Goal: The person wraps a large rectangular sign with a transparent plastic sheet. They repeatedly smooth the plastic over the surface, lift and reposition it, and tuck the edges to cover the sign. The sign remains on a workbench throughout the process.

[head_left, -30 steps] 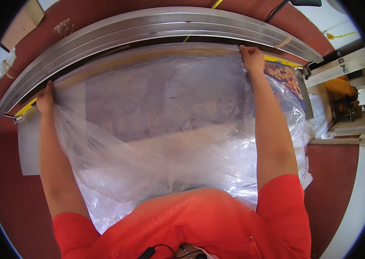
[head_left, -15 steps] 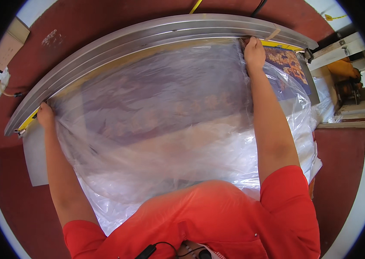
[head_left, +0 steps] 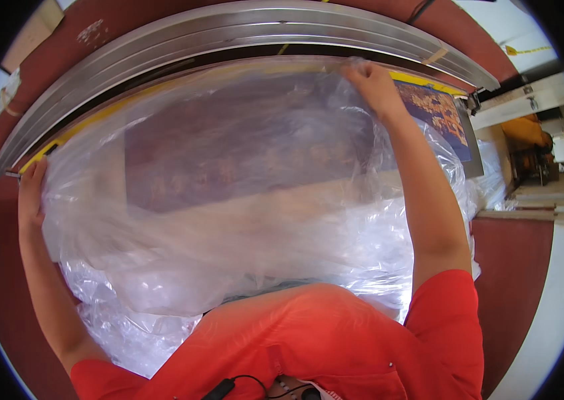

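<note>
A large clear plastic sheet [head_left: 228, 247] lies loosely over a dark printed panel [head_left: 242, 147] with pale borders, blurring its print. My right hand [head_left: 374, 87] pinches a bunched upper edge of the sheet, close to a yellow strip [head_left: 422, 83]. At the far left my left hand [head_left: 32, 193] is beside the sheet's left edge. Its fingers are stretched out, with the tips by the left end of the yellow strip. Past both hands runs a long ridged metal bar [head_left: 282, 30]. To the right of my right forearm, a blue-and-orange printed part [head_left: 435, 113] shows uncovered.
A dark gap separates the metal bar from the panel's far edge. Crumpled clear plastic [head_left: 122, 327] hangs at the near left. At the right are a white rail [head_left: 522, 93] and a yellow object [head_left: 525, 130]. The floor [head_left: 512, 267] is dark red.
My left hand has moved left and its fingers have straightened. My right hand has shifted left with the plastic sheet, which spreads further left. A dark gap now shows below the metal bar.
</note>
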Motion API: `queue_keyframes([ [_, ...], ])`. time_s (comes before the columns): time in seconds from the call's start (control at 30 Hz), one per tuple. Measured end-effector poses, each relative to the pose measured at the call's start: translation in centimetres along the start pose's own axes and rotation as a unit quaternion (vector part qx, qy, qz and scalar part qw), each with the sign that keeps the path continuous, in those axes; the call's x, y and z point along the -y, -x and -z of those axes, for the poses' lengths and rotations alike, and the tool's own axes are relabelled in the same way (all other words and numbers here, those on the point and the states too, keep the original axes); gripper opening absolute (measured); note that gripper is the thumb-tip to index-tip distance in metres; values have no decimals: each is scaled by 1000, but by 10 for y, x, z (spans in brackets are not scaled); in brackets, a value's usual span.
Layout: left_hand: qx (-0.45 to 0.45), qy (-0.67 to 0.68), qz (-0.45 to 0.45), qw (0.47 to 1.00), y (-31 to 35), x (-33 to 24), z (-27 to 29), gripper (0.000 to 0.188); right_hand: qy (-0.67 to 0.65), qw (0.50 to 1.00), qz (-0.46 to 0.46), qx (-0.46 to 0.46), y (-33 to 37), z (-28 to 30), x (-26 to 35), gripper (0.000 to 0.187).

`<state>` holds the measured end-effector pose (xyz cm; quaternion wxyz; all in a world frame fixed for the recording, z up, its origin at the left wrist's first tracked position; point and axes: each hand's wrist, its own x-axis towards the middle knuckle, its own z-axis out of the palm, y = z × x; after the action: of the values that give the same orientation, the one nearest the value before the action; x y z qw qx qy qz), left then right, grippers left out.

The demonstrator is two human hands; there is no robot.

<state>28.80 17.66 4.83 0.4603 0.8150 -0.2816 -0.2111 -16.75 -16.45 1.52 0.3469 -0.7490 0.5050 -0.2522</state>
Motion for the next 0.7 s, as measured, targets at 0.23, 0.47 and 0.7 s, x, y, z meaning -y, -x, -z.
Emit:
queue_keyframes([
  [0.23, 93, -590, 108, 795, 112, 33, 77, 24, -85, 963, 74, 247, 98, -63, 97, 18],
  [0.47, 188, -115, -389, 894, 129, -98, -178, 23, -30, 959, 131, 249, 145, -52, 118, 21],
  [0.7, 219, 5, -265, 939, 173, -111, -222, 12, 6, 981, 132, 145, 190, -10, 102, 17],
])
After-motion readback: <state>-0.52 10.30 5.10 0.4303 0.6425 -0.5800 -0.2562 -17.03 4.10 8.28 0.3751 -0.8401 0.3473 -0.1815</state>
